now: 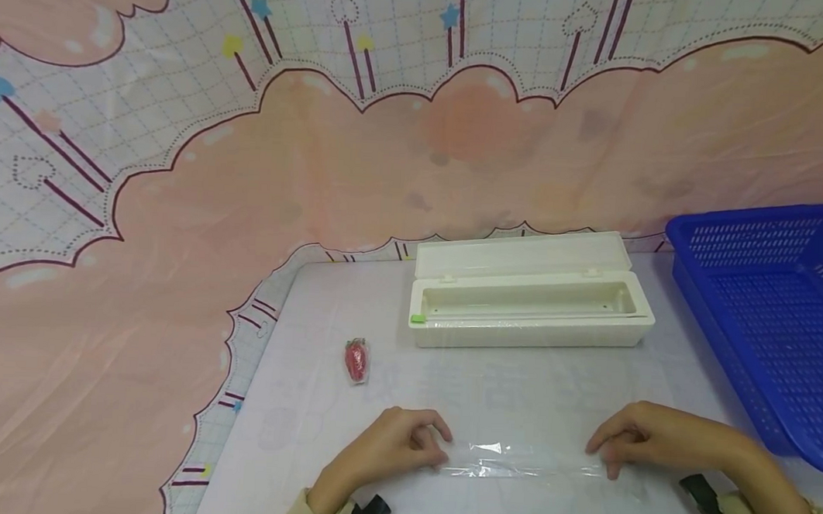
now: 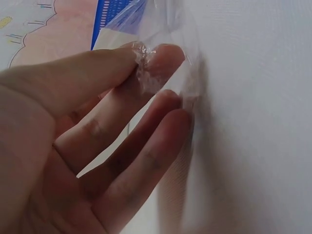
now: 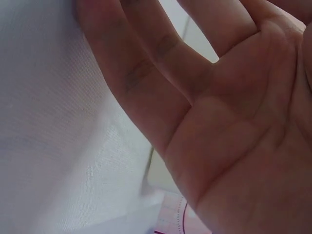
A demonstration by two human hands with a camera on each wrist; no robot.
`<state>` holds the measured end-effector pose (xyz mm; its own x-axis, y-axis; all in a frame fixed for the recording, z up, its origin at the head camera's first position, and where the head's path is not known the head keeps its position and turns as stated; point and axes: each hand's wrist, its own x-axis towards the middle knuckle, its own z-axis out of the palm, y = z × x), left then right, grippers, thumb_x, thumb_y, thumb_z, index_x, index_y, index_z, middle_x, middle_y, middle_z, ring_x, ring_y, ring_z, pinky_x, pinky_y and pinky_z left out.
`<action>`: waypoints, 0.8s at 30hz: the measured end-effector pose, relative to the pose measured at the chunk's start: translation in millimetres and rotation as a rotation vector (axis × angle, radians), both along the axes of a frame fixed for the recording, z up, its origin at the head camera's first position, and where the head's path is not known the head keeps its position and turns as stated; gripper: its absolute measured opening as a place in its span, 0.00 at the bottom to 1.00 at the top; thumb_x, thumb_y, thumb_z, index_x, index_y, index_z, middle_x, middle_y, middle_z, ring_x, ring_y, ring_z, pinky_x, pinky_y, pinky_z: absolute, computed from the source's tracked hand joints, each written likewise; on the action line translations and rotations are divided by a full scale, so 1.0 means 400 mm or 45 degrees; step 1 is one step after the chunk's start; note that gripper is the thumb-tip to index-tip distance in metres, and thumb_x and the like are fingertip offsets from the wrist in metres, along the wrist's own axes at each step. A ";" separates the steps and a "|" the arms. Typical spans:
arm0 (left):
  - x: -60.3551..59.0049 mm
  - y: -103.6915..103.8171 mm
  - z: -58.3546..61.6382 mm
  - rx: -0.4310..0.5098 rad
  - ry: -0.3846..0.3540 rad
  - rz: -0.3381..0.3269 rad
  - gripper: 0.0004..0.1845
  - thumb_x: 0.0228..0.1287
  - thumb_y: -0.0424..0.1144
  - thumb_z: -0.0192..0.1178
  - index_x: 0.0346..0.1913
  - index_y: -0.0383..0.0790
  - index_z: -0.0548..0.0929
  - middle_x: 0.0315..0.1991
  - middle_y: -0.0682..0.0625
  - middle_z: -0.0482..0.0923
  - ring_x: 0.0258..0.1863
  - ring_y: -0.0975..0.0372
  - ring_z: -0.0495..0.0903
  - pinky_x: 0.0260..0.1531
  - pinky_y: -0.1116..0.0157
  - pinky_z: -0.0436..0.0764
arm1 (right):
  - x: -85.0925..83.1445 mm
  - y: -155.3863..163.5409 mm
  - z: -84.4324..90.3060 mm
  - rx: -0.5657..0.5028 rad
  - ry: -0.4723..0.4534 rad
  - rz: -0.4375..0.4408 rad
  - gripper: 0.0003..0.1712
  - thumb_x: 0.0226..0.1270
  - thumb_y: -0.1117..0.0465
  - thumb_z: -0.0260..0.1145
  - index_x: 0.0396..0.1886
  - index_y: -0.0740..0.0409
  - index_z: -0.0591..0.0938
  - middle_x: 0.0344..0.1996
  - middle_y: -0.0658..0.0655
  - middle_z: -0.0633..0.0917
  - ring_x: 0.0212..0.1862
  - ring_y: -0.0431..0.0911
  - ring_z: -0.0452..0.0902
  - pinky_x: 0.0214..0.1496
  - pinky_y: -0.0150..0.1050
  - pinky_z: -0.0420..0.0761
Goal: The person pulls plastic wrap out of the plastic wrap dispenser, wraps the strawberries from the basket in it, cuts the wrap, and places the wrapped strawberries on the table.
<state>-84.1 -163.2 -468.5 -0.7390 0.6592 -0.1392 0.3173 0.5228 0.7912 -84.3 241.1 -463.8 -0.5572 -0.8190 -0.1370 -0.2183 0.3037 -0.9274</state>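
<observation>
Now, from my head, my left hand point(image 1: 390, 450) and right hand point(image 1: 642, 444) hold the thin clear plastic wrap sheet point(image 1: 526, 461) flat on the white table point(image 1: 292, 406).

Left wrist: thumb and finger pinch its corner tight.

Right wrist: I cannot tell.

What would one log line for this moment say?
left hand: pinches film end | right hand: on other end | dispenser: open, behind | strawberry: left | basket: right
</observation>
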 end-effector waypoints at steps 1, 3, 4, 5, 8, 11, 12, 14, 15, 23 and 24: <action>0.001 0.002 0.000 -0.011 0.013 0.005 0.09 0.59 0.37 0.71 0.41 0.45 0.84 0.21 0.64 0.83 0.22 0.78 0.75 0.30 0.77 0.75 | 0.000 0.000 -0.001 -0.001 0.000 0.000 0.13 0.73 0.64 0.60 0.50 0.66 0.84 0.31 0.46 0.89 0.39 0.32 0.81 0.40 0.30 0.81; 0.003 0.005 0.000 -0.038 0.052 0.014 0.10 0.57 0.38 0.72 0.40 0.46 0.84 0.20 0.66 0.81 0.21 0.79 0.74 0.31 0.77 0.75 | 0.002 -0.001 -0.003 -0.006 0.009 0.001 0.12 0.72 0.64 0.61 0.48 0.66 0.84 0.31 0.46 0.89 0.38 0.32 0.81 0.39 0.31 0.81; 0.005 0.007 -0.001 -0.049 0.071 0.018 0.10 0.56 0.38 0.73 0.40 0.47 0.84 0.20 0.67 0.81 0.21 0.79 0.74 0.30 0.78 0.75 | 0.002 -0.003 -0.004 -0.005 0.010 -0.002 0.11 0.71 0.64 0.62 0.48 0.66 0.84 0.30 0.46 0.89 0.37 0.32 0.81 0.38 0.31 0.81; 0.006 0.008 -0.001 -0.059 0.090 0.021 0.11 0.55 0.38 0.74 0.40 0.47 0.84 0.21 0.67 0.81 0.22 0.79 0.74 0.30 0.78 0.76 | 0.003 -0.004 -0.004 -0.001 0.016 -0.006 0.10 0.71 0.64 0.63 0.46 0.65 0.84 0.30 0.45 0.88 0.37 0.32 0.81 0.38 0.31 0.82; 0.009 0.011 -0.002 -0.074 0.124 0.022 0.12 0.53 0.38 0.75 0.40 0.47 0.84 0.22 0.67 0.82 0.23 0.80 0.76 0.31 0.78 0.78 | 0.005 -0.008 -0.006 0.015 0.039 -0.018 0.08 0.69 0.63 0.65 0.43 0.61 0.85 0.28 0.44 0.87 0.34 0.31 0.80 0.36 0.32 0.82; 0.011 0.012 -0.002 -0.081 0.119 0.015 0.13 0.52 0.37 0.76 0.40 0.47 0.84 0.25 0.66 0.82 0.24 0.79 0.77 0.30 0.78 0.79 | 0.008 -0.014 -0.006 0.042 0.045 -0.043 0.06 0.67 0.62 0.67 0.40 0.58 0.85 0.26 0.43 0.86 0.31 0.29 0.77 0.33 0.31 0.80; 0.012 0.012 -0.002 -0.085 0.111 0.013 0.14 0.51 0.37 0.76 0.40 0.47 0.84 0.26 0.65 0.82 0.24 0.78 0.77 0.30 0.78 0.79 | 0.010 -0.015 -0.006 0.051 0.058 -0.050 0.05 0.66 0.62 0.68 0.39 0.57 0.85 0.25 0.43 0.86 0.30 0.29 0.76 0.31 0.31 0.79; 0.012 0.013 -0.001 -0.105 0.103 0.006 0.14 0.50 0.37 0.77 0.40 0.48 0.85 0.27 0.65 0.81 0.26 0.77 0.77 0.30 0.78 0.79 | 0.014 -0.019 -0.007 0.079 0.084 -0.072 0.03 0.64 0.63 0.69 0.37 0.54 0.85 0.23 0.41 0.84 0.28 0.28 0.73 0.29 0.30 0.77; 0.013 0.013 -0.001 -0.118 0.103 0.002 0.15 0.49 0.37 0.78 0.40 0.49 0.85 0.28 0.65 0.81 0.27 0.77 0.76 0.31 0.78 0.79 | 0.016 -0.021 -0.007 0.092 0.097 -0.084 0.02 0.63 0.63 0.69 0.35 0.52 0.84 0.22 0.40 0.82 0.27 0.27 0.72 0.27 0.30 0.75; 0.015 0.013 -0.006 -0.153 0.149 -0.026 0.17 0.50 0.42 0.78 0.43 0.50 0.85 0.33 0.64 0.79 0.31 0.76 0.75 0.32 0.77 0.78 | 0.032 -0.028 -0.014 0.189 0.209 -0.128 0.09 0.55 0.60 0.75 0.28 0.46 0.80 0.19 0.34 0.73 0.23 0.26 0.67 0.23 0.27 0.70; 0.015 0.013 -0.007 -0.146 0.155 -0.023 0.16 0.51 0.43 0.77 0.43 0.50 0.85 0.32 0.64 0.79 0.31 0.75 0.76 0.32 0.77 0.78 | 0.034 -0.029 -0.015 0.203 0.209 -0.133 0.10 0.53 0.60 0.76 0.28 0.46 0.80 0.18 0.33 0.72 0.23 0.26 0.67 0.23 0.27 0.70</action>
<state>-78.0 -157.9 -471.2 -0.7431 0.6576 -0.1242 0.4175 0.6006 0.6819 -70.8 229.4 -469.7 -0.6632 -0.7310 -0.1606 -0.3215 0.4721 -0.8209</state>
